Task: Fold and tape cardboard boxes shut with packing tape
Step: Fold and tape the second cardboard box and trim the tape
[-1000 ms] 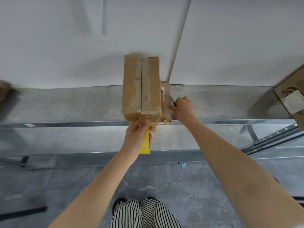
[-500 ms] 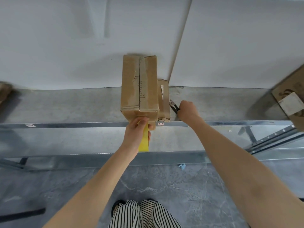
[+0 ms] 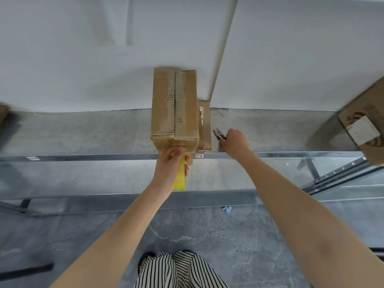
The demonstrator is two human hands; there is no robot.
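Observation:
A tall narrow cardboard box (image 3: 175,107) stands on a metal shelf (image 3: 104,132), its top flaps closed with clear tape along the seam. My left hand (image 3: 170,167) grips a yellow-handled tape dispenser (image 3: 180,177) against the box's near face. A smaller flat cardboard box (image 3: 204,125) leans against its right side. My right hand (image 3: 235,142) holds small metal snips (image 3: 218,134) just right of that smaller box, blades pointing away from me.
A white wall rises behind the shelf. Another cardboard box with a white label (image 3: 365,125) sits at the far right. A lower metal shelf level (image 3: 83,177) lies beneath. A blue scrap (image 3: 227,209) lies on the grey floor by my striped trousers.
My right hand has drawn back from beside the smaller box to the right, bringing the snips into view. My left hand and the dispenser stay at the box's near face.

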